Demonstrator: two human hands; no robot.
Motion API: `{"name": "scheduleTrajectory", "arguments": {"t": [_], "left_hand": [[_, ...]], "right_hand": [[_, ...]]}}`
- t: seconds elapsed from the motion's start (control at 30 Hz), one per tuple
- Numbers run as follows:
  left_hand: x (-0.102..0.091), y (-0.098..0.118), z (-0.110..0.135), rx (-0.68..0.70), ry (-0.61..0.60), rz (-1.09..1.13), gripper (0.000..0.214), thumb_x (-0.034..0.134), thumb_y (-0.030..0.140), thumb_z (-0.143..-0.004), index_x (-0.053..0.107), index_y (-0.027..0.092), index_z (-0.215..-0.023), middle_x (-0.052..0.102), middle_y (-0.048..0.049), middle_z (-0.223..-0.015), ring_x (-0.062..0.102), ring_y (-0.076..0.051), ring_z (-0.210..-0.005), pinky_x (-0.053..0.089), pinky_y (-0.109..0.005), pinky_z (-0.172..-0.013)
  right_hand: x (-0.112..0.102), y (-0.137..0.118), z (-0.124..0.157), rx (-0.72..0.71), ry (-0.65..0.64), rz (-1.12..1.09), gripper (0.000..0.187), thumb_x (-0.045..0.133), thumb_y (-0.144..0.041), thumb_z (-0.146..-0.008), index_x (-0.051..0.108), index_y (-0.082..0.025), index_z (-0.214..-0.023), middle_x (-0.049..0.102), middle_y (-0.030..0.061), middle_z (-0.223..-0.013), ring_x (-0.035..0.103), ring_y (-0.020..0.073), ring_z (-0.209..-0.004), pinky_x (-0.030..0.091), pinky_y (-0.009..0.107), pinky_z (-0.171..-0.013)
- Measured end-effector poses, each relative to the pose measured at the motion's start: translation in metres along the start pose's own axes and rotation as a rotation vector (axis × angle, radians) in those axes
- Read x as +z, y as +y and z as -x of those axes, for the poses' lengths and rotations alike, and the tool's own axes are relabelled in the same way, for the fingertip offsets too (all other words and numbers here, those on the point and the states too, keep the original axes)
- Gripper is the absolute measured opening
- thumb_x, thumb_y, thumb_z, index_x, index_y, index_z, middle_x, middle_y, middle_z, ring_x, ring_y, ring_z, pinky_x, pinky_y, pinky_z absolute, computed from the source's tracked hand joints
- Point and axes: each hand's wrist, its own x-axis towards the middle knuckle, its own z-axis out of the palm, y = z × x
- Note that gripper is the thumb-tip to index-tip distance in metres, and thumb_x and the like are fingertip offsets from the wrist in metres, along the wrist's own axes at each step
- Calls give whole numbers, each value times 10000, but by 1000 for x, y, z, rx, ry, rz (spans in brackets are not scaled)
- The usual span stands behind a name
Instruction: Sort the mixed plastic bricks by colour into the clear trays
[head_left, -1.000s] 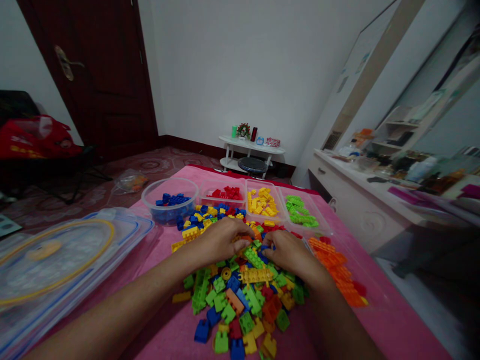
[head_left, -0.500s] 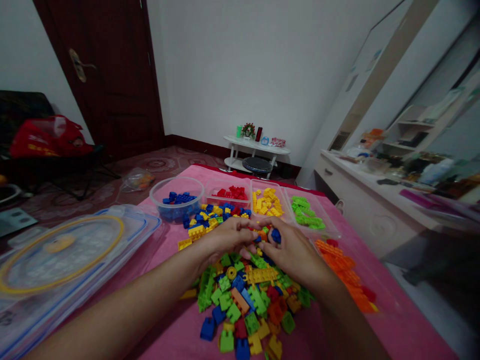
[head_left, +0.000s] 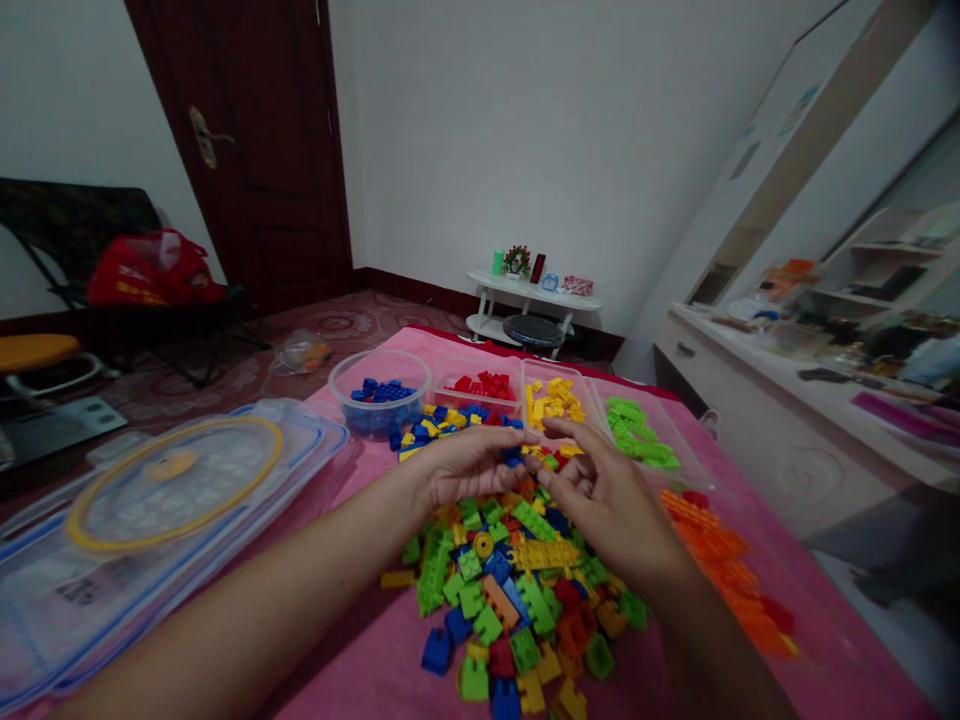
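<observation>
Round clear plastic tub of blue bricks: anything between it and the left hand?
Yes, low down: loose blue and yellow plastic bricks lie on the pink cloth between the left hand and the tub. Nothing visible stands above them.

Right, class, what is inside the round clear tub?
Blue bricks lie inside the round clear tub. The upper ones show; whatever lies beneath them is covered.

A pink cloth point(head_left: 382, 635) bears loose bricks point(head_left: 534, 605), clear tubs point(head_left: 379, 416), lids point(head_left: 217, 470).
</observation>
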Motion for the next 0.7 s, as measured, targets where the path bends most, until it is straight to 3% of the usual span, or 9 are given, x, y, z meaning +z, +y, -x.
{"name": "scheduleTrajectory", "arguments": {"t": [0.1,0.2,0.27,0.33,0.43,0.57,0.7], "left_hand": [[-21,28,6,250,227,-106,235,518,111,-831,592,101,-1053,655,-76,-864,590,-55,-611,476,-132,-548],[-57,53,13,601,606,-475,297,516,172,-825,591,146,-1112,648,-77,-956,620,-103,-708,530,-267,-722],[-78,63,18,661,847,-926,348,528,222,-816,591,159,-1153,635,-99,-1075,622,-187,-925,481,-378,-889],[-91,67,23,606,971,-1367,379,583,247,-771,623,143,-1133,600,-131,-1187,534,-271,-1131,368,-443,-1015],[-88,66,27,513,959,-1684,350,568,282,-781,660,153,-1092,625,-128,-1167,540,-271,-1125,383,-377,-987],[-69,60,25,343,735,-1751,283,474,296,-832,706,189,-954,713,-84,-897,641,-210,-836,459,-285,-763],[-59,41,16,342,681,-1834,350,462,326,-852,634,177,-1118,676,-117,-1052,619,-229,-956,445,-310,-824]], "right_hand": [[-2,2,-1,6,11,4,401,535,-219,-780,548,-197,-1180,624,74,-1007,555,115,-623,433,254,-561],[1,5,-3,16,9,14,377,529,-210,-782,565,-184,-1156,627,69,-983,545,108,-613,421,244,-554],[3,7,-4,25,-2,19,379,529,-206,-780,568,-174,-1155,628,55,-914,535,107,-598,414,241,-551],[5,8,-5,27,-13,23,371,526,-205,-782,575,-170,-1149,623,42,-859,526,107,-584,409,238,-547],[7,10,-6,12,-26,35,335,525,-203,-783,609,-174,-1105,622,42,-855,525,108,-587,411,236,-551],[8,9,-6,-11,-27,42,302,530,-203,-774,648,-185,-1051,641,57,-937,537,116,-621,428,242,-579],[8,7,-4,-36,-39,22,264,524,-207,-774,666,-200,-996,656,53,-1038,560,125,-666,447,250,-617]]}}
